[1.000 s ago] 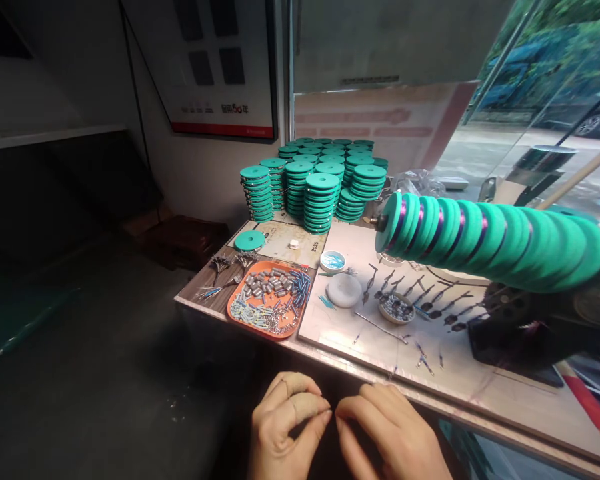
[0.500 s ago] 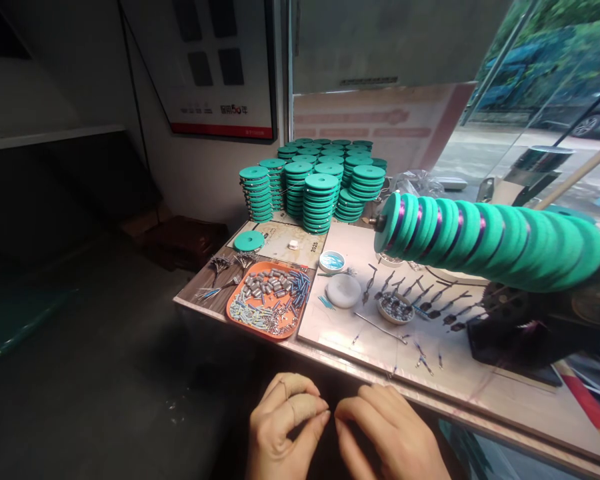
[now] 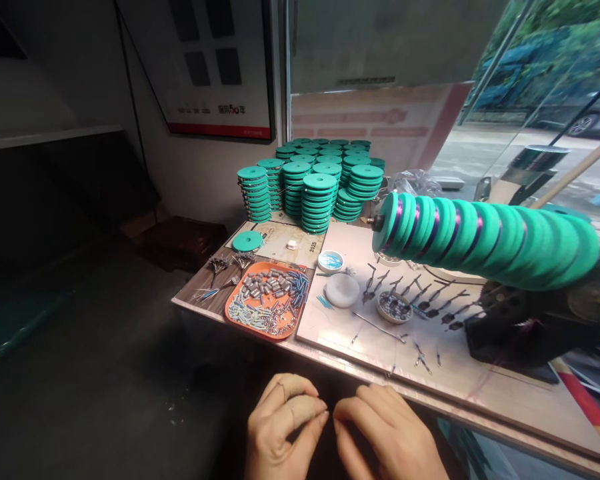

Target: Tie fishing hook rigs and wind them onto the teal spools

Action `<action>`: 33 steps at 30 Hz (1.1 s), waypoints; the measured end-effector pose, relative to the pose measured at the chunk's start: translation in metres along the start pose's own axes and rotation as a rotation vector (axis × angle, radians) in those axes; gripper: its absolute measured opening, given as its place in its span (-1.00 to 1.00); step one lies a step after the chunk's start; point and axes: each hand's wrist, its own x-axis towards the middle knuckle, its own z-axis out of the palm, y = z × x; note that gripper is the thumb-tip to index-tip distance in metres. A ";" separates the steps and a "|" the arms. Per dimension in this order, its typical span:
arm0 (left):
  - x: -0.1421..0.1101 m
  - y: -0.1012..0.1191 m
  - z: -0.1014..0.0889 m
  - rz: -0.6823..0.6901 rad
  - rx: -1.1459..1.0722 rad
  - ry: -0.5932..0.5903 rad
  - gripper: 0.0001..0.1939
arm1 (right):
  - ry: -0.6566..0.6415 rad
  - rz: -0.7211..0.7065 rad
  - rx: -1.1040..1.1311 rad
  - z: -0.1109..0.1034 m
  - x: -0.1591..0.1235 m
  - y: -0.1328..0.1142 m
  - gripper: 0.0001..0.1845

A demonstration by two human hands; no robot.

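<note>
Your desk (image 3: pixel 193 292) bears everything; over it juts the row of green discs (image 3: pixel 485 241), which a raised right arm could bump. Your left hand (image 3: pixel 285 423) and right hand (image 3: pixel 390 427) are just off the desk's near edge, fingers curled and pinched; whether they grip anything you cannot tell. The orange tray (image 3: pixel 269 302) sits near that edge, so a sleeve could tip it. Small loose metal pieces (image 3: pixel 423 364) lie beyond your right hand, easily brushed off.

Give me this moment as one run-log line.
left hand: pinched, hold unclear | right hand: curled, hold unclear | nearby: orange tray | rest: stacked green discs
</note>
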 end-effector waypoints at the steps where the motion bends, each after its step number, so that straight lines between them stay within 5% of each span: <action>1: 0.000 0.000 0.000 0.004 0.004 0.001 -0.87 | 0.001 0.001 -0.001 0.000 0.000 0.000 -0.81; 33: -0.001 0.002 -0.004 0.108 0.116 -0.017 -0.85 | -0.067 -0.004 -0.045 0.004 0.000 -0.002 -0.81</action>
